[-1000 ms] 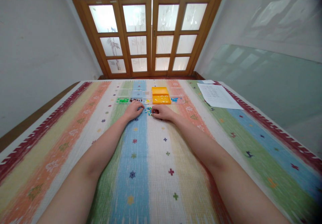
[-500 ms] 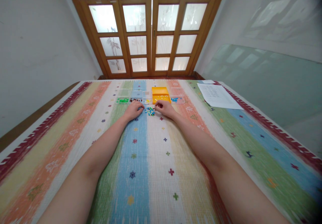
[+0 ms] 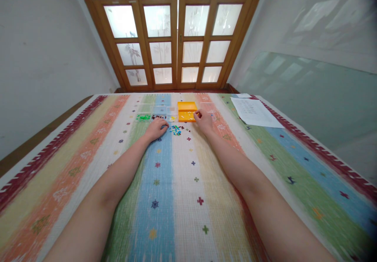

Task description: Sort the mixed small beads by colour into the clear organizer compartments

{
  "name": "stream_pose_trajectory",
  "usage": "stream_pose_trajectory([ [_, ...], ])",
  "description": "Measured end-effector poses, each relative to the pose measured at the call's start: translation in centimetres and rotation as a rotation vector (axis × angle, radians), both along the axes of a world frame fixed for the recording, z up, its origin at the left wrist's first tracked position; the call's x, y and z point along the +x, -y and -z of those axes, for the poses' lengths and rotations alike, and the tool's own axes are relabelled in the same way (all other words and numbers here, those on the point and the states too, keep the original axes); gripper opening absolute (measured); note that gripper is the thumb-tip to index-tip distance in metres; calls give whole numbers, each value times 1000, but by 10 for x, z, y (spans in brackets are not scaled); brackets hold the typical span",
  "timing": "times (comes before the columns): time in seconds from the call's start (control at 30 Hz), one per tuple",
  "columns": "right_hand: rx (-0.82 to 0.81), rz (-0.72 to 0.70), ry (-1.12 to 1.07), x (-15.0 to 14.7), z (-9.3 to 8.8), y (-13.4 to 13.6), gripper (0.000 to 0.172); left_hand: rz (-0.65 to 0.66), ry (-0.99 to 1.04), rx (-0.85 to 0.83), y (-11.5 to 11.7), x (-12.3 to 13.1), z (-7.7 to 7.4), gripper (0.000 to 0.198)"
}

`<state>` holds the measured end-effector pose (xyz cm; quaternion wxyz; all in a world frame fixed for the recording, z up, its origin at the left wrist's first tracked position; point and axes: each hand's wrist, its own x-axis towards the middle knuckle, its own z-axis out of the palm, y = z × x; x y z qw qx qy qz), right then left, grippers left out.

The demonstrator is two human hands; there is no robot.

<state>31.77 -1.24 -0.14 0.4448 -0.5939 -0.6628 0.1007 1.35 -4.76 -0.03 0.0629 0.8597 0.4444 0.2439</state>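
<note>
My left hand (image 3: 157,129) rests on the cloth left of a small pile of mixed blue, green, white and dark pieces (image 3: 176,130). Its fingers are loosely bent, with a gap beside the thumb, and nothing shows in them. At the right edge of an open orange box (image 3: 187,105) with white pieces in it, my right hand (image 3: 204,121) is raised with its fingertips pinched together; whatever they hold is too small to make out. This hand covers most of the clear compartment on the right. A few dark red pieces (image 3: 182,127) lie beside the pile.
Clear open boxes hold green pieces (image 3: 143,117), dark brown pieces (image 3: 159,117) and yellow pieces (image 3: 172,118). A printed paper sheet (image 3: 255,112) lies to the right on the striped tablecloth (image 3: 182,199). Wood-framed glass doors (image 3: 176,38) stand beyond the table.
My right hand has moved right and slightly away from me, from the pile to the clear compartment beside the orange box, hiding the blue pieces there. My left hand has stayed put.
</note>
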Motion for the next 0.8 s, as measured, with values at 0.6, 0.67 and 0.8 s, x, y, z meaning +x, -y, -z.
stream_pose_trajectory([
  [0.6, -54, -504, 267, -22, -1, 18, 17, 6, 3, -6, 0, 1, 0, 22],
  [0.67, -64, -586, 312, -27, -3, 22, 18, -4, 1, -7, 0, 1, 0, 21],
  [0.8, -94, -727, 402, -30, -6, 27, 22, -2, 3, -12, 0, 0, 1, 21],
])
